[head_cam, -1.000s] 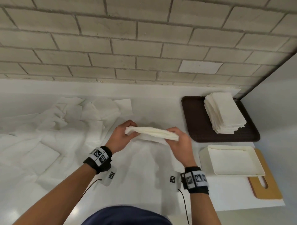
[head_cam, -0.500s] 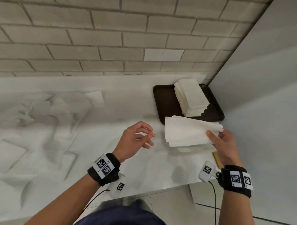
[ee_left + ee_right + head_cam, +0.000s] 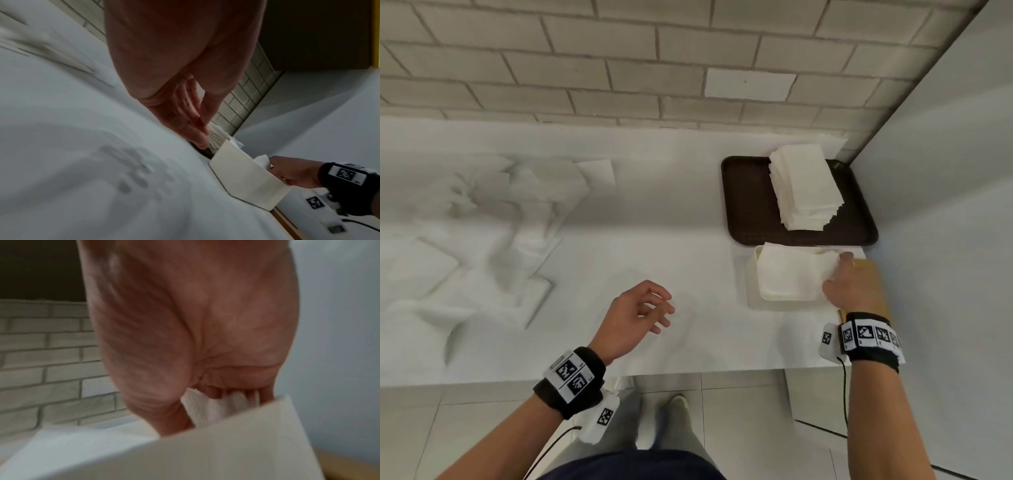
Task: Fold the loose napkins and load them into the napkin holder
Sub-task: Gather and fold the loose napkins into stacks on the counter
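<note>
A cream napkin holder stands on the white table near its right end. A folded white napkin lies in the holder. My right hand grips the napkin's right edge, thumb on top. In the right wrist view the fingers curl onto the napkin behind the holder's wall. My left hand hovers over the table's middle with loosely curled fingers and holds nothing. In the left wrist view the holder and the napkin's edge show beyond the left hand.
Several loose napkins lie scattered over the table's left half. A brown tray behind the holder carries a stack of folded napkins. A wooden board lies under the holder's right side. A wall closes the right side.
My right hand has carried the folded napkin right and down into the holder. My left hand let go of it and stays over the middle of the table.
</note>
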